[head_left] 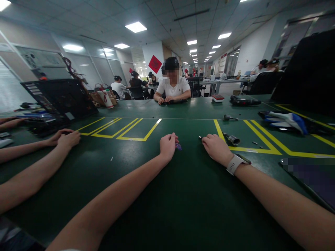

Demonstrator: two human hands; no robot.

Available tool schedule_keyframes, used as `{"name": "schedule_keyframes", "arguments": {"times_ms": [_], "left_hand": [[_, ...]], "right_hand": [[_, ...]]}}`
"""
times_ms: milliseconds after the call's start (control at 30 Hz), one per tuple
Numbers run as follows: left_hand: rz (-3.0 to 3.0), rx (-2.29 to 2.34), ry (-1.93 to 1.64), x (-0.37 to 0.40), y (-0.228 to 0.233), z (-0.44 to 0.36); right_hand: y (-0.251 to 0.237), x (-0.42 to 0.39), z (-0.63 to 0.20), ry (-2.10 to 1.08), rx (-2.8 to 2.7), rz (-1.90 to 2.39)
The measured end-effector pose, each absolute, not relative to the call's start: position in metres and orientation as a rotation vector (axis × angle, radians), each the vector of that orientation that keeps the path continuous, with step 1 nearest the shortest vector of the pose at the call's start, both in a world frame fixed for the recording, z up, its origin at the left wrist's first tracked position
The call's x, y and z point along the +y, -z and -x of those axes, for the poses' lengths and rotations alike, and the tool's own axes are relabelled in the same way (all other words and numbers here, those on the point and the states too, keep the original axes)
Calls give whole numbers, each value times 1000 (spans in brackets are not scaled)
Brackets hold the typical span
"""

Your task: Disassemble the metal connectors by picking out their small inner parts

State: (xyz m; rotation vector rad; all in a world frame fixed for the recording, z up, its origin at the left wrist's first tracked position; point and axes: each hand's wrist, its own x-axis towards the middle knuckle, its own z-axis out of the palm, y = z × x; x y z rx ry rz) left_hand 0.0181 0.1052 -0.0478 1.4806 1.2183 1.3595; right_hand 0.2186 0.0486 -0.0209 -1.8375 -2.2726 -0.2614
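Observation:
My left hand (167, 148) is closed above the green table (157, 195), with a small purple, partly see-through piece (178, 146) sticking out by its fingers. Most of that piece is hidden, so its kind does not show. To the right, my right hand (215, 148), a pale watch on its wrist, rests low over the tabletop with fingers closed on a small shiny metal piece (200, 138). Only its tip shows. Just beyond this hand lies a metal socket-like part (232, 139) on its side. Small metal bits (255, 142) lie farther right.
Yellow tape (146, 136) marks areas on the table. A cordless power tool (244, 101), another metal part (230, 118), blue-white gloves (286, 121) and a dark flat device (311, 179) lie rightward. A co-worker's hands (68, 137) are at left; another person (172, 87) sits opposite.

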Motion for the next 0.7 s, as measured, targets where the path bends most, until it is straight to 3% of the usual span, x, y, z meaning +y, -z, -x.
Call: {"name": "schedule_keyframes", "arguments": {"times_ms": [700], "left_hand": [[-1494, 1188, -1273, 105, 50, -19]], "right_hand": [[23, 48, -242, 587, -2063, 2123]]}}
